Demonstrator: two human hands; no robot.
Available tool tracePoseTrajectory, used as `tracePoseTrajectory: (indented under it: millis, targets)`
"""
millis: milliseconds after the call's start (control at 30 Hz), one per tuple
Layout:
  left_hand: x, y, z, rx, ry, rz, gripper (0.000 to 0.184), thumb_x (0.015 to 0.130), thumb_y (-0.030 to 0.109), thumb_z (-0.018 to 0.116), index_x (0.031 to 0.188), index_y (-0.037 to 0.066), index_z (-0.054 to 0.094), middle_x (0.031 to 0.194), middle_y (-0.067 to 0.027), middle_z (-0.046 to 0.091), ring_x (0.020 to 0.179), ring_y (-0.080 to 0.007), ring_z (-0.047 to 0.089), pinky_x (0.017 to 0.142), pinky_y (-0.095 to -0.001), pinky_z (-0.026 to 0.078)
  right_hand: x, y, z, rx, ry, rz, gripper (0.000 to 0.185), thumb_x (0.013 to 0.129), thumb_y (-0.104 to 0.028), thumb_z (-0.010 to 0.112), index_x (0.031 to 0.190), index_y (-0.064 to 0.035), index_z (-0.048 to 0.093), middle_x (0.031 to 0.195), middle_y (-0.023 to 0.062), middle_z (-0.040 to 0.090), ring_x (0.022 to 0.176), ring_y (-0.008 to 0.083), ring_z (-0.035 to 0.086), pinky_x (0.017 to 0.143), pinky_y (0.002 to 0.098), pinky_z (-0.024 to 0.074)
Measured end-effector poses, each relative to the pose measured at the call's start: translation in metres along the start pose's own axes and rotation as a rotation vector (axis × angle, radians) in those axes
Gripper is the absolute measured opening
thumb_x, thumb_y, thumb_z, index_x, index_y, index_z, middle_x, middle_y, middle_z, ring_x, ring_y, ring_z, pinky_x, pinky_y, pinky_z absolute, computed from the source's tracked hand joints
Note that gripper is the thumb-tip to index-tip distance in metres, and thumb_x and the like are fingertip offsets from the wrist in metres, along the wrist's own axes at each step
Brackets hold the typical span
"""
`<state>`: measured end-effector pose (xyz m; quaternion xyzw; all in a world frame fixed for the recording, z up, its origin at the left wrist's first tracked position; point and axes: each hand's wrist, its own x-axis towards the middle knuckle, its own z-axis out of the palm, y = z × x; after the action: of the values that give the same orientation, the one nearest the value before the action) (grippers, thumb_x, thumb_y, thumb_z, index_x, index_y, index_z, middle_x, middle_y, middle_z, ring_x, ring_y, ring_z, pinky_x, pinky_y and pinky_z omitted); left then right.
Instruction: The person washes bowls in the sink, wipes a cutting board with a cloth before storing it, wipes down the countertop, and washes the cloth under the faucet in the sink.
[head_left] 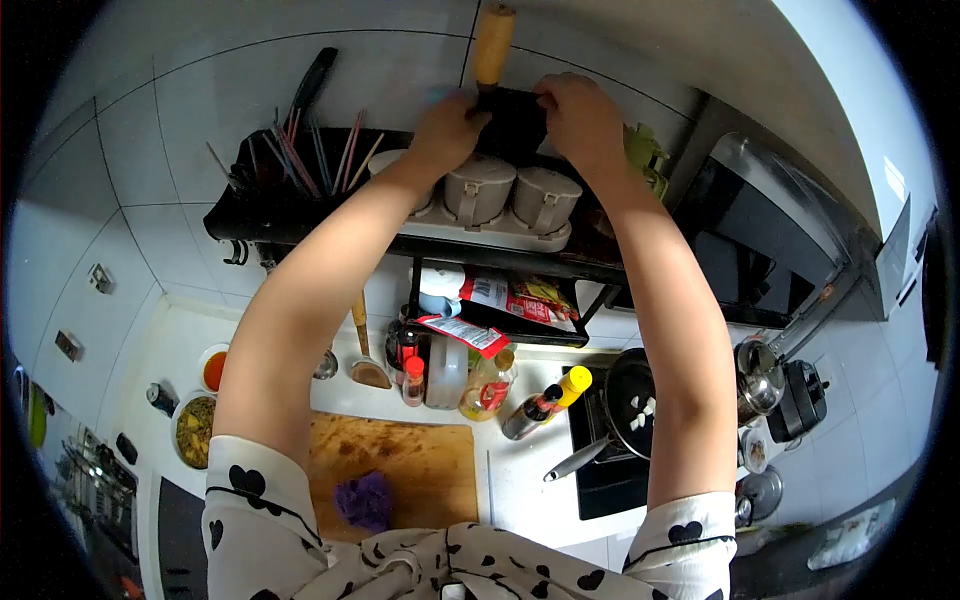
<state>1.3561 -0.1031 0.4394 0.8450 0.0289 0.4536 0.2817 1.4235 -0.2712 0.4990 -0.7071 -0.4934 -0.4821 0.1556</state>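
Note:
Both of my arms reach up to the black shelf (330,232) on the wall. Between my hands is a dark, flat-looking piece (514,122), with a yellowish wooden handle (493,45) sticking up above its left side; its exact kind is too dark to make out. My left hand (448,128) is closed at its left edge, beside the handle. At the upper right corner, my right hand (582,112) has its fingers pinched on the piece. Just below stand lidded beige seasoning jars (480,188) in a rack, the leftmost partly covered by my left wrist.
Chopsticks (296,165) stand at the shelf's left, and a green item (643,150) at its right. Below are sauce bottles (488,385), a cutting board (420,460) with a purple cloth (364,502), a frying pan (625,400) holding white pieces, and bowls (193,430).

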Motion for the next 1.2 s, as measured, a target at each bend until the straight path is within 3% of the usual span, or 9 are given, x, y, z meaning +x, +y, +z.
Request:
tracePoseTrajectory:
  millis: [233,433,533,633,733,900,1000,1100,1200]
  targets:
    - [-0.028,0.024,0.003,-0.148,0.178,0.059,0.033,0.083,0.016,0.05,0.111,-0.001,0.051,0.099,-0.0198,0.059,0.091,-0.0309,0.056,0.082,-0.0364,0.043,0.014,0.008,0.023,-0.09,-0.208,0.239,0.016,0.078,-0.013,0.057,0.093,-0.0114,0.064,0.094,0.0111,0.062,0.089,0.03,0.058,0.074,0.039,0.0487]
    - [-0.051,0.03,-0.005,-0.277,-0.006,-0.023,0.032,0.079,0.011,0.05,0.109,0.0,0.056,0.092,-0.0157,0.062,0.084,-0.0256,0.059,0.075,-0.0323,0.046,0.016,0.02,0.051,-0.156,-0.411,0.348,0.018,0.077,-0.01,0.055,0.092,-0.0115,0.066,0.094,0.0127,0.062,0.09,0.0306,0.059,0.075,0.0387,0.0491]
    - [-0.055,0.038,-0.012,-0.359,-0.096,-0.195,0.029,0.083,0.013,0.05,0.109,0.002,0.057,0.104,-0.0109,0.06,0.093,-0.0223,0.057,0.083,-0.0312,0.043,0.0,0.018,0.054,-0.1,-0.514,0.342,0.018,0.077,-0.009,0.054,0.09,-0.011,0.066,0.092,0.0133,0.063,0.088,0.0314,0.059,0.074,0.0393,0.0492]
    - [-0.054,0.035,-0.011,-0.312,0.004,-0.045,0.028,0.081,0.012,0.048,0.104,0.002,0.06,0.085,-0.0145,0.063,0.074,-0.0232,0.061,0.068,-0.0314,0.046,-0.008,0.016,0.058,-0.039,-0.505,0.304,0.019,0.077,-0.008,0.053,0.09,-0.0111,0.067,0.092,0.0135,0.063,0.087,0.0316,0.06,0.074,0.0397,0.0493]
    - [-0.053,0.049,-0.022,-0.119,-0.073,-0.126,0.024,0.083,0.012,0.052,0.104,0.006,0.06,0.096,-0.0107,0.063,0.088,-0.0179,0.058,0.078,-0.0293,0.045,-0.01,0.015,0.061,-0.056,-0.505,0.291,0.021,0.077,-0.007,0.052,0.091,-0.0115,0.066,0.094,0.0135,0.063,0.088,0.0314,0.059,0.074,0.0399,0.0495]
    - [-0.057,0.042,-0.02,-0.25,-0.048,-0.162,0.022,0.083,0.01,0.052,0.103,0.007,0.062,0.089,-0.0099,0.063,0.081,-0.0158,0.058,0.075,-0.0267,0.045,-0.023,0.019,0.065,-0.078,-0.578,0.326,0.024,0.079,-0.008,0.05,0.099,-0.0107,0.063,0.099,0.0148,0.061,0.093,0.0312,0.058,0.076,0.0405,0.0488]
    - [-0.066,0.04,-0.026,-0.257,-0.062,-0.158,0.022,0.083,0.007,0.051,0.103,0.007,0.062,0.089,-0.0093,0.063,0.08,-0.0153,0.058,0.074,-0.0256,0.045,-0.03,-0.002,0.038,-0.057,-0.394,0.396,0.027,0.082,-0.008,0.048,0.106,-0.0084,0.06,0.102,0.0149,0.06,0.094,0.0314,0.057,0.079,0.04,0.0477]
    - [-0.088,0.034,-0.03,-0.372,-0.031,-0.152,0.025,0.083,0.005,0.048,0.104,0.001,0.061,0.096,-0.0075,0.063,0.088,-0.0135,0.057,0.079,-0.0232,0.043,-0.046,-0.039,0.006,0.18,0.116,0.157,0.026,0.081,-0.012,0.051,0.106,-0.0079,0.058,0.104,0.0133,0.06,0.095,0.0321,0.058,0.081,0.0406,0.0479]
    - [-0.132,0.044,-0.05,-0.413,-0.062,-0.082,0.025,0.085,0.007,0.047,0.104,-0.003,0.059,0.1,-0.0082,0.062,0.095,-0.0129,0.054,0.085,-0.0234,0.04,-0.072,-0.092,-0.037,0.485,0.061,0.106,0.029,0.075,-0.007,0.052,0.103,-0.0077,0.059,0.098,0.0164,0.06,0.091,0.0343,0.057,0.077,0.0408,0.047]
